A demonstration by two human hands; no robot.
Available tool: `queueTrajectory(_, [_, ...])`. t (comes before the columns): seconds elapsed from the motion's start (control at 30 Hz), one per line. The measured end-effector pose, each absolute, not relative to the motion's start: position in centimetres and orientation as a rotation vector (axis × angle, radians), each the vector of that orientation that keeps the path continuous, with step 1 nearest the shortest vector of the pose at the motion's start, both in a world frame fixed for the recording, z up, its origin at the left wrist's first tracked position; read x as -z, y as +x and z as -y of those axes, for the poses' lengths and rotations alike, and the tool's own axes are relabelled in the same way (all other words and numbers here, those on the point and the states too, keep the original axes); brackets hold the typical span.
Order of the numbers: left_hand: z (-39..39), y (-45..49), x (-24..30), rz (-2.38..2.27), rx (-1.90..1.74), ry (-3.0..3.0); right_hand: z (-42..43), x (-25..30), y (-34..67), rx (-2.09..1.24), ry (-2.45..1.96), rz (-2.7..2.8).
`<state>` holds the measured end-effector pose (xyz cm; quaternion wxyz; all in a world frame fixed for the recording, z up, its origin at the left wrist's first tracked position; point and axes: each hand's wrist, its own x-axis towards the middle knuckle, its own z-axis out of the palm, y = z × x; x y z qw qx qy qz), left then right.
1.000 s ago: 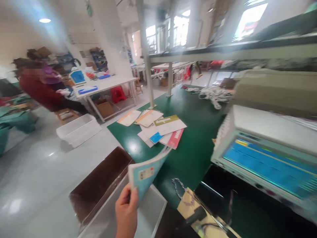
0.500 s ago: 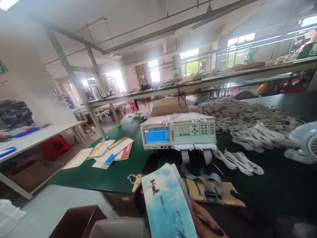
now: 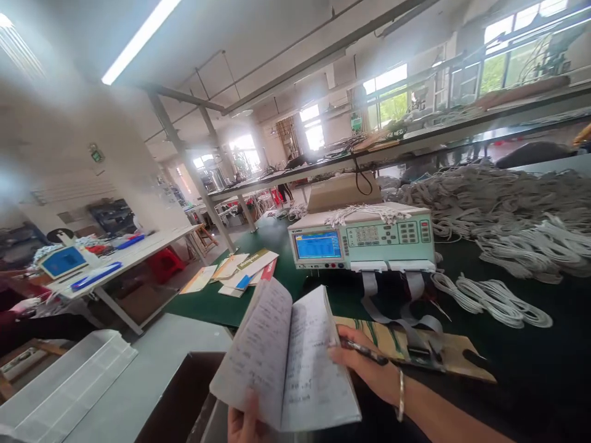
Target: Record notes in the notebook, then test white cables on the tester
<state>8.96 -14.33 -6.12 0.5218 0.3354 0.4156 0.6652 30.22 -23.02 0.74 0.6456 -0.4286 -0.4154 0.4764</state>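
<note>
An opened notebook with handwritten pages is held up in front of me. My left hand grips the lower edge of its left page, thumb on the paper. At the right edge, my right hand holds a dark pen and touches the page with its fingers; a bracelet is on that wrist. Behind the notebook lies a wooden board with grey ribbon cables running to a bench tester with a lit blue screen.
White cable bundles lie right of the tester, before a large heap of cables. Booklets and papers lie on the green bench. An open cardboard box and a clear plastic bin stand at lower left. A co-worker's gloved hand shows far left.
The notebook has gone from its blue cover showing to lying open on written pages. My left hand has come into sight at its lower edge. The view has swung left.
</note>
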Motion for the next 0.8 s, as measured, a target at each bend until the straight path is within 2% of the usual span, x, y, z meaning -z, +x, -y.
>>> queueTrajectory(0.17, [4.5,6.8,4.5,-1.195,-1.737,0.838,9.8,-3.3,30.3,-0.821,-1.127,1.224])
queueTrajectory(0.3, [-1.1,6.8,4.4,-1.494,-1.925,0.831,-0.8,-3.3,30.1,-0.643,-1.300,1.269])
queueTrajectory(0.4, [-2.6,9.6,4.8,-1.638,-1.959,1.478,-5.7,-2.0,29.9,-0.604,-1.401,1.284])
queueTrajectory(0.5, [-3.2,13.7,5.2,-1.548,-1.477,2.006,-7.8,-0.8,30.1,-0.654,-1.414,1.326])
queueTrajectory(0.6, [-4.2,15.9,5.7,-1.575,-1.230,1.967,-7.7,-0.6,30.9,-0.767,-1.337,1.387])
queueTrajectory(0.73, [-6.0,13.9,6.7,-1.478,-1.455,1.728,-5.7,-1.0,31.8,-0.968,-1.250,1.439])
queueTrajectory(0.8, [-6.5,12.2,7.3,-1.590,-1.613,1.604,-4.9,-0.9,31.9,-1.011,-1.232,1.433])
